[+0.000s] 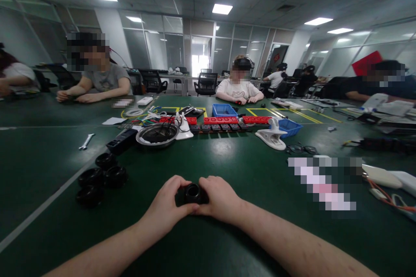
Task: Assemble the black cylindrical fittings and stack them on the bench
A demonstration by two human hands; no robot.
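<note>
Between my two hands, low in the middle of the view, is a small black ring-shaped part (193, 191) with a round opening facing up. My left hand (167, 203) grips it from the left, with the thumb at its near side and the fingers at its far side. From the right, my right hand (218, 197) closes round the same part, its thumb meeting my left thumb. The part's lower side is hidden by my fingers. Several similar glossy black round parts (91, 177) stand grouped on the green table (143, 242) to the left.
A metal bowl (157, 143) with cables, a black box (121, 140), a wrench (87, 141), white clamp stands (272, 136), red and black strips (221, 120), and blue bins (224, 110) lie beyond. Glasses (301, 149) rest at right. People sit across the table.
</note>
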